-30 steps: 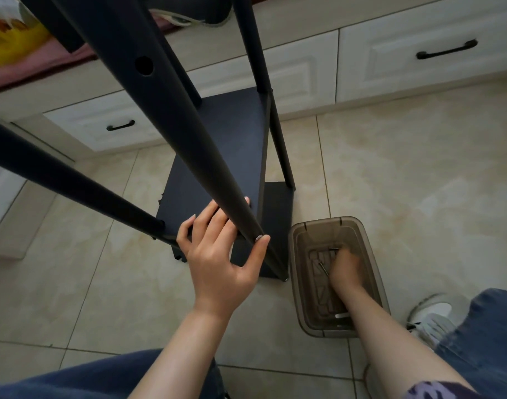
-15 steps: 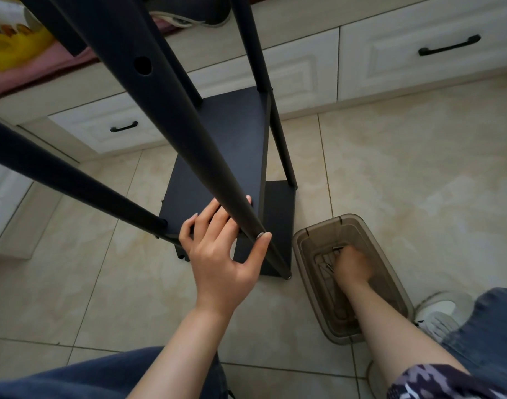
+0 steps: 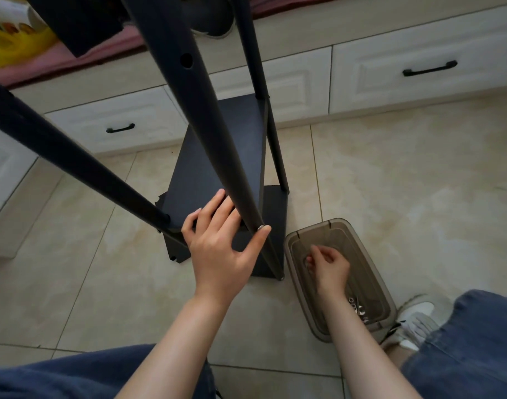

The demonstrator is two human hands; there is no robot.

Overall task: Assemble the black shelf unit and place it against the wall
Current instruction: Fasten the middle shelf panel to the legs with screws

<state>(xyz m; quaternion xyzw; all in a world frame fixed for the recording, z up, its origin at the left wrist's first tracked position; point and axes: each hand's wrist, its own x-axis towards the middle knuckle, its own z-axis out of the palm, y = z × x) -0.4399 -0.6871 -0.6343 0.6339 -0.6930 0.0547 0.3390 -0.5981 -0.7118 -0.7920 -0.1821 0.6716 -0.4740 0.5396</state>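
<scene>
Two hands are working at once. My left hand (image 3: 220,243) is spreading open against the black shelf unit (image 3: 217,168), fingers lying on its middle board and the thumb (image 3: 259,236) pressing the silver screw head (image 3: 259,226) on the near post; it is bracing rather than gripping. My right hand (image 3: 328,264) is reaching into the smoky plastic bin (image 3: 390,318) just right of the shelf unit's foot, fingers curling together, and I cannot tell whether anything is pinched between them. Small metal fittings (image 3: 357,308) are lying at the bin's near end. The shelf unit is standing on the tiled floor (image 3: 404,182), its far side near the white drawers (image 3: 424,73). My sneaker (image 3: 413,318) is resting just beyond the bin, away from the shelf unit.
</scene>
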